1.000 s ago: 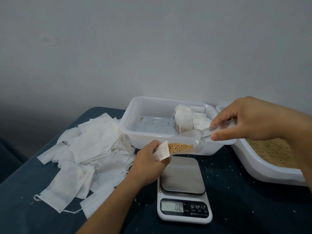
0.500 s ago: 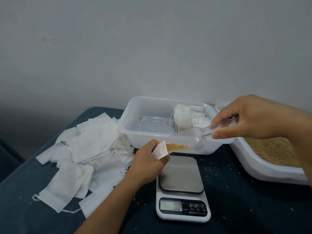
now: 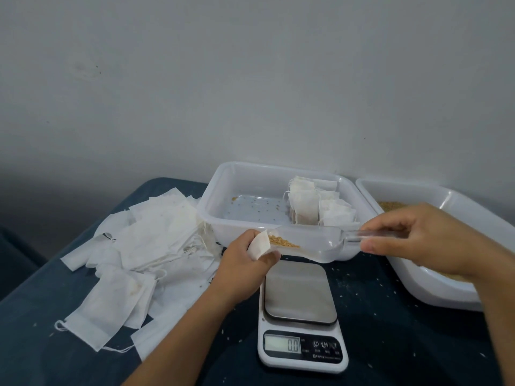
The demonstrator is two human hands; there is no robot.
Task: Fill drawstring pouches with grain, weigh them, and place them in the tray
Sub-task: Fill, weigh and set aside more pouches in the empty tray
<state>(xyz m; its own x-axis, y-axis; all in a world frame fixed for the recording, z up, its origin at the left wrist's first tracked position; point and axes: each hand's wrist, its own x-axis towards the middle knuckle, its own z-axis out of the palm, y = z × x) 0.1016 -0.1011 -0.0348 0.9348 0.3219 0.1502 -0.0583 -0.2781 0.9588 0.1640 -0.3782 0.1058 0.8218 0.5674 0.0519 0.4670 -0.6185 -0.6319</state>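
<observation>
My left hand [image 3: 245, 260] grips a small white drawstring pouch [image 3: 259, 244] with its mouth facing right. My right hand [image 3: 423, 240] pinches the handle of a clear plastic scoop [image 3: 315, 243], whose tip meets the pouch mouth. Golden grain [image 3: 282, 242] lies at the scoop's lower left end. Below them sits a white digital scale [image 3: 299, 310], its platform bare and its display showing 0.0. The clear tray [image 3: 223, 190] behind holds several filled pouches [image 3: 320, 208] at its right side.
A white tub of grain [image 3: 434, 285] stands at the right, partly behind my right arm. A heap of flat white pouches [image 3: 133, 252] covers the dark blue tabletop at the left. Loose grains dot the cloth around the scale. A grey wall rises behind.
The scoop has tilted lower toward the pouch and its grain has slid down to the tip at the pouch mouth. Both hands keep their holds.
</observation>
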